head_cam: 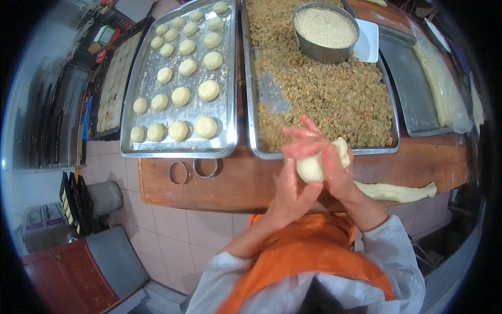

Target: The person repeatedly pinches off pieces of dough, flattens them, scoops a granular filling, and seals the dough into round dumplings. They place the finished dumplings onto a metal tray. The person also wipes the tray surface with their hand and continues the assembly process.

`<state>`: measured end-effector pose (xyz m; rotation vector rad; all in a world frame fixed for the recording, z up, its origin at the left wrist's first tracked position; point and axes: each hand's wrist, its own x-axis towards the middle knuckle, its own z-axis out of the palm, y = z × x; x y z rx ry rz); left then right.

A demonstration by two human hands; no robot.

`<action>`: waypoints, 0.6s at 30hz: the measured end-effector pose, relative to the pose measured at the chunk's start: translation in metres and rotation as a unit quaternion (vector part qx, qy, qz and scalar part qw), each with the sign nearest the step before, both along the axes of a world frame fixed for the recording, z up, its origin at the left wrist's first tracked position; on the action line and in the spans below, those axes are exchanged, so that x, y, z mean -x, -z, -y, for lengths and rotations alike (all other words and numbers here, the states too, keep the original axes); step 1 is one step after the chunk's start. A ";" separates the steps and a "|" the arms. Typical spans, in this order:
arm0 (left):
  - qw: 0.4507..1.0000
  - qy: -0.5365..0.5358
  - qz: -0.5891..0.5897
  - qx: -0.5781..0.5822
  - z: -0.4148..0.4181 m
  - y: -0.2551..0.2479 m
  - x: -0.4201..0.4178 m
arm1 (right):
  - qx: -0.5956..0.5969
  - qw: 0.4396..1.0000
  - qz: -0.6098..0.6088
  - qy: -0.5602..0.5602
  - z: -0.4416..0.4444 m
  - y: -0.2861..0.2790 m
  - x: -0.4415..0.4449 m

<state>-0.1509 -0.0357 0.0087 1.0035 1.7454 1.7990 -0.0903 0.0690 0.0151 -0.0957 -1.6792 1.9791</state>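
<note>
Both hands are together over the near edge of a metal tray of crumbly filling (325,94). My left hand (294,172) cups a smooth, pale ball of dough (310,168) from the left and below. My right hand (335,168) grips the same dough from the right, and a torn-looking lump sticks up past its fingers. Close to my right wrist, a long strip of dough (396,192) lies along the table's front edge. On the metal tray to the left (178,151), rows of flattened round dough pieces (206,127) are set out.
Two metal rings (179,173) lie on the wooden table (243,188). A round tin of pale seeds or grains (325,29) stands on the filling, beside a white dish (366,41). At right, bagged dough (439,86) lies over a grey tray (404,78). A dark baking tray (117,82) is far left.
</note>
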 end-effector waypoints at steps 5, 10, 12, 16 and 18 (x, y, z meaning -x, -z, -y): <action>0.988 0.122 0.022 0.090 0.015 0.013 0.024 | -0.022 0.999 -0.024 0.018 0.010 -0.007 0.003; 0.995 0.053 -0.076 0.029 0.005 0.008 0.014 | 0.026 0.995 -0.100 -0.018 0.003 0.002 0.008; 0.996 0.014 -0.090 -0.020 -0.003 -0.004 0.010 | 0.048 0.992 -0.115 -0.029 0.000 0.007 0.009; 0.995 0.095 0.034 0.013 0.008 0.008 0.021 | 0.012 1.000 -0.021 0.004 0.012 -0.009 0.006; 0.996 0.073 0.051 -0.020 0.005 0.010 0.019 | -0.007 1.000 -0.023 -0.004 0.010 -0.007 0.007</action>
